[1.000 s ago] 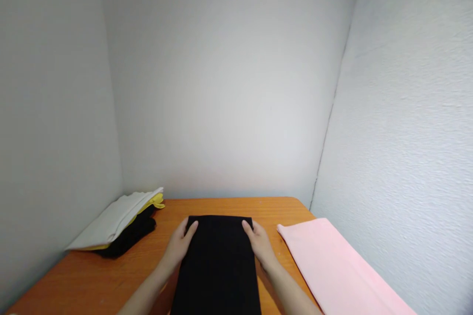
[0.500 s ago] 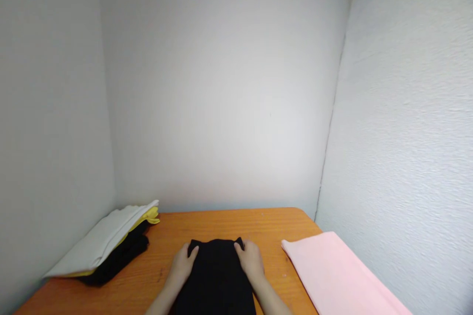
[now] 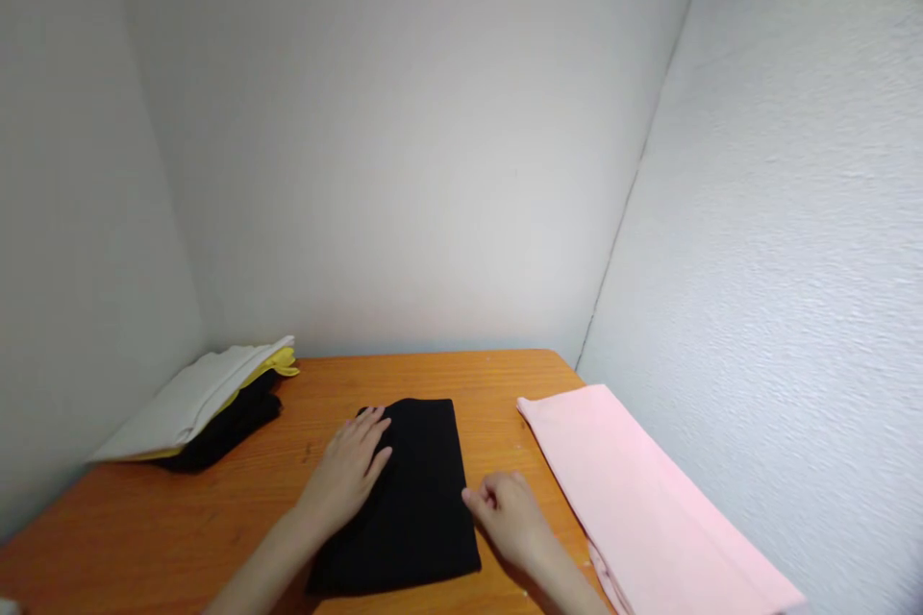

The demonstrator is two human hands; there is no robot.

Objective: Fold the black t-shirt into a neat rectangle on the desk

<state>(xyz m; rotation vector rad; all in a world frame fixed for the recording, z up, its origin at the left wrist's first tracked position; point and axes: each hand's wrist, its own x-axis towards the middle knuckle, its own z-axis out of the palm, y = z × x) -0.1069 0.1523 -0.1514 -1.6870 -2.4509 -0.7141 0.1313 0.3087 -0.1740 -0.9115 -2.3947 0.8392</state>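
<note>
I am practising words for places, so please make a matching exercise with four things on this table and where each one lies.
Things:
1. black cloth
2. pink cloth
3. stack of white, yellow and black cloths
4. left hand

Places:
A. along the right wall
B. at the far left of the table, by the wall
C. flat on the left part of the black cloth
D. in the middle of the table, between the hands

Pairs: 1-D, 2-A, 3-B, 4-C
</note>
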